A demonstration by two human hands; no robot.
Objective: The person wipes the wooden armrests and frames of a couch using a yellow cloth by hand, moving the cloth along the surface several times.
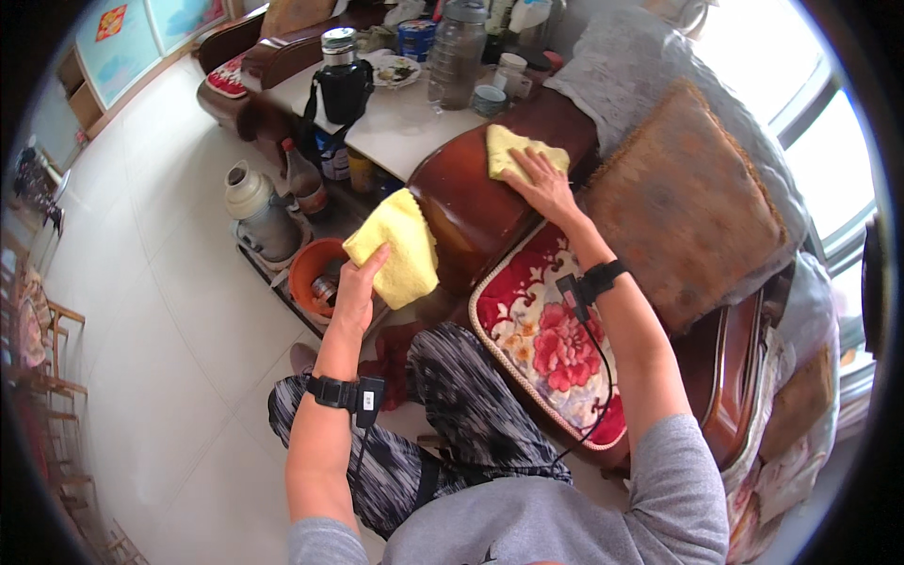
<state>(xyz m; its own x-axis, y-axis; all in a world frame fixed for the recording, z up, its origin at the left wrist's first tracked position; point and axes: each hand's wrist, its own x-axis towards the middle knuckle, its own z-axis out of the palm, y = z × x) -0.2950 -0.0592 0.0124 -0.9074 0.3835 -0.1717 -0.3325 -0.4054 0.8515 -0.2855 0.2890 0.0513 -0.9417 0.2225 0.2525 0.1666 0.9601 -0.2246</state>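
A folded yellow cloth [397, 251] is pinched between the thumb and fingers of my left hand [359, 286], held up beside the end of a glossy brown wooden armrest [459, 205]. Farther along that armrest, my right hand [540, 183] presses a second yellow cloth [526, 150] flat, its fingers spread over the fabric. The cloth's far edge stays visible past my fingertips. Below my right forearm lies a red and cream floral seat cushion [544, 332] with a corded rim.
A white-topped table [402, 141] bears a black-sleeved flask [342, 81], a large clear jar [455, 60] and a plate of food [394, 72]. Lower down stand a thermos jug [261, 212], a bottle [305, 180] and an orange bucket [305, 272]. A brown cushion [685, 205] leans against the sofa back.
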